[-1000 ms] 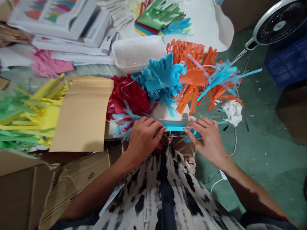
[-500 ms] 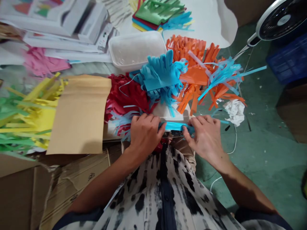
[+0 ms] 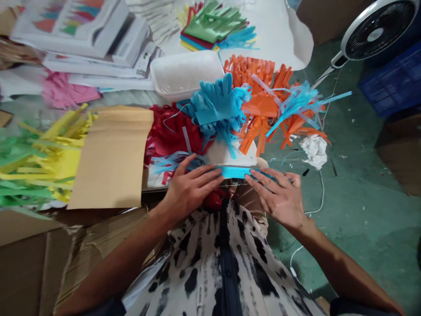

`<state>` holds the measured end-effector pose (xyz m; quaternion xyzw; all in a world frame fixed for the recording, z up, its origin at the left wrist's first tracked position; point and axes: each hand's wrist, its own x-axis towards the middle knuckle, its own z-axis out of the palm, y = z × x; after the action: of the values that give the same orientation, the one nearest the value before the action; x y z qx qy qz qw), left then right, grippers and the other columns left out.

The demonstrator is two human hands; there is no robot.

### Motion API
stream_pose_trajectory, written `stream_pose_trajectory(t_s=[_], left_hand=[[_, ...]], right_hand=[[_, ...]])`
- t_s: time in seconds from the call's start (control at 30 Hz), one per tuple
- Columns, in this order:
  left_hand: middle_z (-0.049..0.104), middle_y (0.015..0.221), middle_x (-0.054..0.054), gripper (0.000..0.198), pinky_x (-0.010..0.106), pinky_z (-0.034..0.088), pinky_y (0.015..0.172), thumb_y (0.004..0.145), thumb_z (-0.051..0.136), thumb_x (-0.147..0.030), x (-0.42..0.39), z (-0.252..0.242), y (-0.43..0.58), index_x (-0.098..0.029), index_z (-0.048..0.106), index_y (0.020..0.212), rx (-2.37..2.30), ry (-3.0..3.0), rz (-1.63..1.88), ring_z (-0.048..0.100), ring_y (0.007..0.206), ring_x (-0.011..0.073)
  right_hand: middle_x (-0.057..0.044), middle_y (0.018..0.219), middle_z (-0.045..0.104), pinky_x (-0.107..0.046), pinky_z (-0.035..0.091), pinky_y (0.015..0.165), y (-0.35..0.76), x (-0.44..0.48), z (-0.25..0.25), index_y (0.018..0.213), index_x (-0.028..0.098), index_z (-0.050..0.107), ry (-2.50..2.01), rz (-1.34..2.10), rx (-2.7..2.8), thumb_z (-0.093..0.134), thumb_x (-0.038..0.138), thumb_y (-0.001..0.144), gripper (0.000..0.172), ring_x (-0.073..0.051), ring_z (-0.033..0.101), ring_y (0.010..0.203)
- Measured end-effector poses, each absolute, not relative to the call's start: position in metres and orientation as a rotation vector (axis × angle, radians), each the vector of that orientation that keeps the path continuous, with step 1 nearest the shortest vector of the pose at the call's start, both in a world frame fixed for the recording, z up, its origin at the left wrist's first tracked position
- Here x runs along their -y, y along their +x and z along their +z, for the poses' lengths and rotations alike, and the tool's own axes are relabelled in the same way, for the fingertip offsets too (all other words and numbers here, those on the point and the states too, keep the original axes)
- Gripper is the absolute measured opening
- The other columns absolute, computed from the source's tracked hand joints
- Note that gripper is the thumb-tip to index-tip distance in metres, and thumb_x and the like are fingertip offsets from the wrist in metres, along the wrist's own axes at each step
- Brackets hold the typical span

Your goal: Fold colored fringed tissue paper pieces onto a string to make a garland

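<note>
A flat strip of blue tissue paper (image 3: 234,172) lies along the near edge of the table in front of my body. My left hand (image 3: 194,182) rests flat at its left end, fingers stretched out and thumb apart. On the right end lie the extended fingers of my right hand (image 3: 278,193), palm down. Just beyond the strip are a bunch of blue fringed tissue paper (image 3: 213,103) and dark red fringed tissue paper (image 3: 173,131). Pale blue cut strips (image 3: 171,161) sit beside my left fingers.
Orange fringe (image 3: 259,105) hangs at the table's right end. A brown paper sheet (image 3: 112,162) covers yellow fringe (image 3: 66,153) at left. Behind stand a white plastic tub (image 3: 184,74) and stacked white boxes (image 3: 95,35). A fan (image 3: 375,33) stands right; crumpled paper (image 3: 314,151) lies nearby.
Both hands have gone from pinching the blue strip at its near edge to lying flat with fingers extended over its ends. My left thumb has lifted away, and the strip looks flatter.
</note>
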<state>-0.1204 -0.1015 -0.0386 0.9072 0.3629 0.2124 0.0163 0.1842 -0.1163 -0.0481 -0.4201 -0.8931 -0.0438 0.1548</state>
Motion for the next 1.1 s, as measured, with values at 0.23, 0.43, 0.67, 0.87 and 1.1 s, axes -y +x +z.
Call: stream_pose_trajectory(t_s=[0.23, 0.43, 0.67, 0.87, 1.1], left_hand=[[0.081, 0.102, 0.002, 0.019, 0.051, 0.052, 0.107, 0.09, 0.068, -0.012, 0.112, -0.017, -0.099, -0.024, 0.074, 0.103, -1.319, 2.737, 0.931, 0.071, 0.101, 0.0247], [0.077, 0.11, 0.008, 0.02, 0.038, 0.058, 0.092, 0.1, 0.063, -0.018, 0.112, -0.046, -0.065, -0.017, 0.071, 0.118, -1.189, 2.683, 0.797, 0.068, 0.1, 0.0228], [0.074, 0.095, 0.004, 0.01, 0.034, 0.051, 0.083, 0.101, 0.064, -0.022, 0.104, -0.042, -0.08, -0.019, 0.072, 0.094, -1.274, 2.379, 0.806, 0.062, 0.09, 0.0197], [0.073, 0.09, 0.006, 0.021, 0.039, 0.043, 0.078, 0.104, 0.06, -0.033, 0.098, -0.035, -0.078, -0.019, 0.068, 0.091, -1.546, 2.514, 0.52, 0.059, 0.085, 0.0245], [0.073, 0.088, 0.006, 0.02, 0.042, 0.039, 0.077, 0.101, 0.064, -0.036, 0.095, -0.036, -0.078, -0.021, 0.066, 0.087, -1.656, 2.498, 0.454, 0.058, 0.085, 0.0273]], right_hand=[[-0.003, 0.132, 0.076, -0.049, 0.034, 0.093, 0.182, 0.113, -0.043, 0.131, 0.027, 0.068, -1.168, -0.014, 2.52, 0.061, 0.021, 0.097, 0.035, -0.031, 0.063, 0.126], [-0.002, 0.116, 0.08, -0.047, 0.032, 0.097, 0.178, 0.11, -0.052, 0.116, 0.027, 0.073, -1.173, -0.071, 2.464, 0.068, 0.026, 0.1, 0.017, -0.027, 0.064, 0.121], [-0.001, 0.109, 0.077, -0.044, 0.036, 0.098, 0.183, 0.102, -0.046, 0.108, 0.032, 0.077, -1.2, 0.287, 2.305, 0.069, 0.027, 0.1, 0.013, -0.026, 0.063, 0.118], [-0.004, 0.102, 0.072, -0.043, 0.035, 0.094, 0.172, 0.104, -0.042, 0.097, 0.025, 0.071, -1.438, 0.323, 2.226, 0.064, 0.035, 0.102, 0.014, -0.026, 0.061, 0.111], [-0.007, 0.1, 0.068, -0.044, 0.031, 0.088, 0.163, 0.099, -0.038, 0.096, 0.023, 0.064, -1.555, 0.206, 2.359, 0.057, 0.036, 0.102, 0.015, -0.029, 0.056, 0.106]])
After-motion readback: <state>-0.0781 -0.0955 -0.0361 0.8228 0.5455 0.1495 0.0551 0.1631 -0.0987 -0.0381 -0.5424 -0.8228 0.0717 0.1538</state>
